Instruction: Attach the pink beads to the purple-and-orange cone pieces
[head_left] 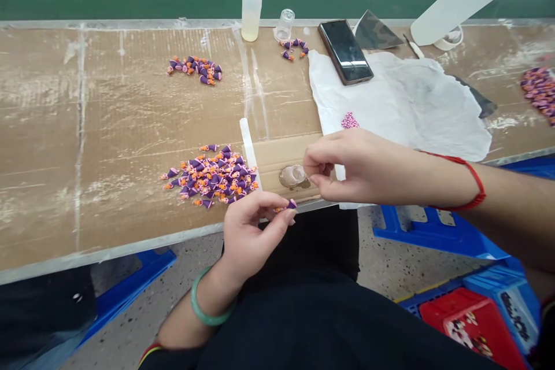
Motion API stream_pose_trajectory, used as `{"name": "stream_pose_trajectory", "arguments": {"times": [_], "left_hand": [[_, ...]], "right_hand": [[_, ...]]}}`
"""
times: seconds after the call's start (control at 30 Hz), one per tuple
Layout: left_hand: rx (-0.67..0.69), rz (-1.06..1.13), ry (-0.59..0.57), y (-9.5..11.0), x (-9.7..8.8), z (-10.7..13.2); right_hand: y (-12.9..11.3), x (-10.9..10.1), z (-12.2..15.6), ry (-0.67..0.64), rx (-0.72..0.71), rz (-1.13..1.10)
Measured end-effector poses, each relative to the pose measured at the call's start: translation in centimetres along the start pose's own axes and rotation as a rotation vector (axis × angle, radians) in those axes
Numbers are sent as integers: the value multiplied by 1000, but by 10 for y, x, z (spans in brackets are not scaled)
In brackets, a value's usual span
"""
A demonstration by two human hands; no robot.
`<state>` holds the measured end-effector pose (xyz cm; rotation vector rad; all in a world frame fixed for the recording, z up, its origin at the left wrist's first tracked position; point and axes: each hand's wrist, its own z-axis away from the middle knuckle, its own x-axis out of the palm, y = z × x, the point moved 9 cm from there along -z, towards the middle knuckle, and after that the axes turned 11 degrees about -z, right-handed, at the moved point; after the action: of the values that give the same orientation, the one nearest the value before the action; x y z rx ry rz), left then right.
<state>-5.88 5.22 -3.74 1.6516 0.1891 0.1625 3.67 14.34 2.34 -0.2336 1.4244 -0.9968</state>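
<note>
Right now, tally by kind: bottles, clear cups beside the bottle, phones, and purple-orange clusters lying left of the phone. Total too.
Bottle: 1
Clear cup: 1
Phone: 1
Purple-orange clusters: 3 (large pile, small pile, arc near the cup)
Total: 6

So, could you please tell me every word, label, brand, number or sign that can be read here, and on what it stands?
None can be read.
Blue plastic item: dark marks, possibly writing, too blurred to read.
Red plastic item: patterned patch, too unclear to call text.
Dropper bottle and phone: no lettering visible.
</note>
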Motion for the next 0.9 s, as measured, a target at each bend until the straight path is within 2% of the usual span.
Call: {"name": "stream_pose_trajectory", "arguments": {"times": [0.13,0.27,0.4,0.9], "left_hand": [[-4,241,35,11,1,3],[-10,320,-6,22,10,6],[-16,326,-7,24,15,11],[81,308,-4,34,18,15]], "right_hand": [[0,3,13,14,132,-494],[-6,17,22,-46,176,-718],[-14,18,29,-56,112,-712],[-26,7,39,74,19,-629]]}}
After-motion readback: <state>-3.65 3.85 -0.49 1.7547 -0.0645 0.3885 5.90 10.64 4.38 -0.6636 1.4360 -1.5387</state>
